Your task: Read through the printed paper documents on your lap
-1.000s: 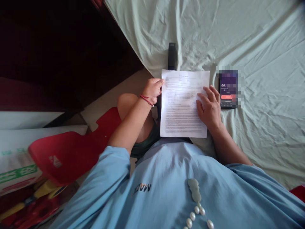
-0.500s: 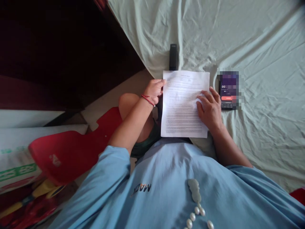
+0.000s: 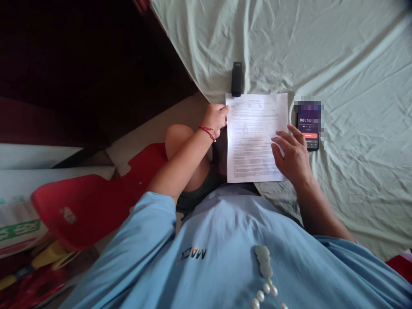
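My left hand [image 3: 217, 119], with a red string bracelet at its wrist, pinches the upper left edge of white printed paper sheets [image 3: 251, 150]. The text on them is too small to read. My right hand [image 3: 292, 152] lies at the right edge of the sheets, its fingers spread and partly over the paper. It grips nothing. Just beyond the top left of the paper is a black oblong object [image 3: 237, 79], which looks like a stapler. Past my right fingertips lies a phone [image 3: 309, 128] with a timer on its screen, partly pixelated.
A wrinkled pale green sheet [image 3: 322, 56] covers the surface ahead and to the right. On the left are a red plastic chair [image 3: 96, 201], a white bag with green print [image 3: 19, 214] and a dark furniture front [image 3: 80, 64].
The paper and my left hand have shifted slightly right. My right hand has moved right and a little nearer to me, closer to the phone. More of the black object shows.
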A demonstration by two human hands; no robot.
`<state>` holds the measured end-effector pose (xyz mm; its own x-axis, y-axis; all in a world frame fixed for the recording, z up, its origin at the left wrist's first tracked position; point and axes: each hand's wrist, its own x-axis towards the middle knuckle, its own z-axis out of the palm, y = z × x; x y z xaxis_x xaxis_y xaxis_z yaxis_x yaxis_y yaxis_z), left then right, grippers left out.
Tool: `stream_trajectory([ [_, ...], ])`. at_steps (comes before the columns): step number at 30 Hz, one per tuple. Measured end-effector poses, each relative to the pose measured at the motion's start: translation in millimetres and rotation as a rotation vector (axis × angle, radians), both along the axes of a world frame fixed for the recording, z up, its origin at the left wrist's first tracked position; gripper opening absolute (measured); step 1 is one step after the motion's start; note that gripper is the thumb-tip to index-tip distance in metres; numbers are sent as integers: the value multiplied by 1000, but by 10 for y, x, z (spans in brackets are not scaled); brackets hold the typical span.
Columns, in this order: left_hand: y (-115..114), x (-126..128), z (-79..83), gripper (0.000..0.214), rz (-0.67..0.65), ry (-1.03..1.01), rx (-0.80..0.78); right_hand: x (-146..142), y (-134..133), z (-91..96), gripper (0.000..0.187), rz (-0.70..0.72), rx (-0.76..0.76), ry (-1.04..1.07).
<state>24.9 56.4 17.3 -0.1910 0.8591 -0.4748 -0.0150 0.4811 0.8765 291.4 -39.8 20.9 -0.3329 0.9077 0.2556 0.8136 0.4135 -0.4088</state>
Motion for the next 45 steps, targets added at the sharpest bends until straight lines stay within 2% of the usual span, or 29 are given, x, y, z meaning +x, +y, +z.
stream_trajectory([
  [5,-10,-11,-59,50,-17,18,9,-26,110,108,26,69,-43,-12],
  [11,10,-12,19,48,-62,23,-88,-315,700,278,47,144,-113,-24],
  [16,23,-3,68,48,-76,-3,-136,-695,1238,131,63,264,-107,-33],
  [20,34,-19,24,47,-86,-22,-117,-886,1462,1,65,318,-92,-46],
  [25,42,-34,-29,48,-72,-40,-109,-959,1512,-57,60,352,-93,-91],
  [31,49,-50,-99,47,-39,-61,-113,-965,1437,-148,71,362,-84,-117],
  [37,69,-62,-205,35,-24,-108,-79,-953,1428,-209,66,345,-118,-80],
  [45,22,-65,-84,40,-26,-132,-90,-975,1470,-206,67,332,-88,-98],
])
